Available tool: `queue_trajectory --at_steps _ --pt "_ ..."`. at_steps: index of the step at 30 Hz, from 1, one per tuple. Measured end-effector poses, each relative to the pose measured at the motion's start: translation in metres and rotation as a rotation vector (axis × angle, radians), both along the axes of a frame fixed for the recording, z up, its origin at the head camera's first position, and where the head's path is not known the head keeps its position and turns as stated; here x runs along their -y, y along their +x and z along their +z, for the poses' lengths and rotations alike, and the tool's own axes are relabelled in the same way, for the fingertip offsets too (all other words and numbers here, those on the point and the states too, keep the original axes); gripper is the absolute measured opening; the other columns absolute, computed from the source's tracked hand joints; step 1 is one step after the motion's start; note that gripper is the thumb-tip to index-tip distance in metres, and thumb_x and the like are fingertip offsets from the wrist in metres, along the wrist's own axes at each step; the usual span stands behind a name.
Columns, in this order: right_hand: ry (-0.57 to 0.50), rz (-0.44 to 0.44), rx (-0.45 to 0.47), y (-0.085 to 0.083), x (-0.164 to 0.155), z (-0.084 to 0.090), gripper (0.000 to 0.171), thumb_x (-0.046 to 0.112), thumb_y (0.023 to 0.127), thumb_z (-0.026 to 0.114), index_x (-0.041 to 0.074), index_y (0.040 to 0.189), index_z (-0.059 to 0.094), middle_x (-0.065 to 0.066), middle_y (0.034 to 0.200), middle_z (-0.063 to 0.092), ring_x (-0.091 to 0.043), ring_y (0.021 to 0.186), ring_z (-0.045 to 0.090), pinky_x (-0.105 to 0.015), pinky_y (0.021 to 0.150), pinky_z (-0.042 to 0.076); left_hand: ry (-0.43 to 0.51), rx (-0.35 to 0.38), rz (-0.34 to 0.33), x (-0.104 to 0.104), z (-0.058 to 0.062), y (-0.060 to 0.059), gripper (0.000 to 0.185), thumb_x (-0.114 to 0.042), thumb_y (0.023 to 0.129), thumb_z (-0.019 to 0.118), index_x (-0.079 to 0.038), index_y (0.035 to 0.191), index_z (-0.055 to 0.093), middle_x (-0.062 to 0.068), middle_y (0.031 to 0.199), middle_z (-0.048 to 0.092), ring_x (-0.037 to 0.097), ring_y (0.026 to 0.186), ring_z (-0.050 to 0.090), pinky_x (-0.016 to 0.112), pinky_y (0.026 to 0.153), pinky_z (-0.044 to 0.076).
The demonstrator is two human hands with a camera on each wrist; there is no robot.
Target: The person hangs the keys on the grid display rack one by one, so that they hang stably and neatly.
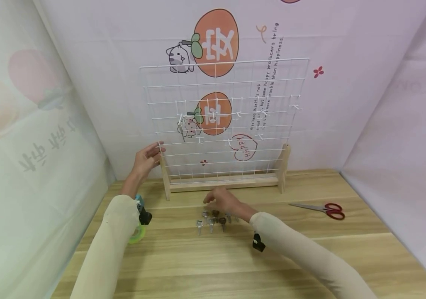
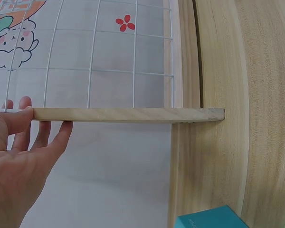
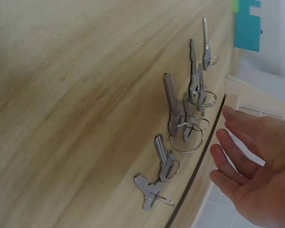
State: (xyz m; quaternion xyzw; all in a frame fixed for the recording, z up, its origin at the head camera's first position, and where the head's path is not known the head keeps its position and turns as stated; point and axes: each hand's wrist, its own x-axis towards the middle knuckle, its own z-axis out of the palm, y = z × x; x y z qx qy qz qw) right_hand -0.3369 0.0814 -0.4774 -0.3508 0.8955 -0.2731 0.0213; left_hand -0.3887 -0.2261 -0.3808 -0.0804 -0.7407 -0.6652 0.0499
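Note:
A white wire grid rack (image 1: 220, 142) stands upright at the table's back edge, held between two wooden end posts. My left hand (image 1: 146, 160) grips the top of the left wooden post (image 2: 128, 115), thumb on one side and fingers on the other. Several keys with split rings (image 3: 175, 109) lie loosely grouped on the table in front of the rack. Over their far side hovers my right hand (image 3: 256, 166), fingers loosely bent and nothing between them. One key (image 1: 183, 132) hangs from a hook at the grid's left part.
Red-handled scissors (image 1: 324, 209) lie on the table at the right. A teal box (image 2: 211, 218) and a roll of green tape (image 1: 137, 234) are by the left forearm. Several white hooks (image 1: 261, 113) sit on the grid. A printed cloth (image 1: 324, 124) hangs behind.

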Motion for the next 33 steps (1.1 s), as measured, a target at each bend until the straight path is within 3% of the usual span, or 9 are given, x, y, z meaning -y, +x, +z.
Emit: queue_trajectory --at_steps 5,7,12,13,25,33 --pt "-0.023 -0.01 0.066 -0.002 0.002 -0.005 0.016 0.007 0.094 0.077 -0.001 0.107 0.078 -0.014 0.108 0.078 -0.026 0.098 0.073 -0.042 0.088 0.061 0.006 -0.007 -0.009 -0.002 0.002 0.0 0.052 0.008 0.105 0.049 -0.006 0.156 0.047 0.031 0.149 0.051 0.039 0.144 0.046 0.051 0.115 0.043" --pt "0.002 -0.015 0.071 -0.003 0.002 -0.007 0.015 0.008 0.093 0.078 0.001 0.106 0.079 -0.011 0.105 0.079 -0.023 0.095 0.074 -0.043 0.094 0.06 0.01 -0.01 -0.01 -0.003 0.002 -0.001 0.052 0.008 0.105 0.049 -0.005 0.155 0.047 0.032 0.149 0.05 0.04 0.144 0.046 0.051 0.115 0.043" --pt "0.079 -0.012 0.05 -0.003 0.003 -0.011 0.014 0.012 0.092 0.08 0.004 0.104 0.081 -0.007 0.102 0.08 -0.02 0.092 0.074 -0.039 0.092 0.06 0.007 -0.016 -0.013 -0.004 0.003 -0.001 0.051 0.008 0.105 0.049 -0.004 0.155 0.046 0.032 0.148 0.051 0.039 0.144 0.046 0.052 0.115 0.043" --pt "0.084 -0.015 0.052 -0.002 0.003 -0.012 0.014 0.012 0.092 0.08 0.005 0.104 0.081 -0.007 0.103 0.08 -0.019 0.092 0.074 -0.036 0.085 0.062 0.007 -0.016 -0.014 -0.004 0.003 -0.001 0.051 0.008 0.105 0.049 -0.004 0.155 0.046 0.031 0.148 0.051 0.039 0.144 0.046 0.051 0.116 0.043" --pt "0.036 -0.017 0.027 0.001 0.007 -0.014 0.01 0.01 0.09 0.082 0.006 0.099 0.079 -0.003 0.092 0.078 -0.01 0.08 0.07 -0.024 0.074 0.059 0.022 -0.005 -0.014 -0.002 0.002 0.0 0.053 0.008 0.105 0.049 -0.005 0.156 0.045 0.03 0.15 0.051 0.037 0.144 0.046 0.051 0.115 0.043" --pt "0.015 -0.024 0.007 0.003 0.01 -0.014 0.011 0.007 0.095 0.075 0.007 0.105 0.08 -0.005 0.093 0.079 -0.013 0.08 0.072 -0.027 0.072 0.06 0.004 0.005 -0.006 -0.001 0.0 0.001 0.052 0.006 0.105 0.05 -0.007 0.156 0.046 0.027 0.149 0.053 0.037 0.145 0.045 0.052 0.116 0.042"
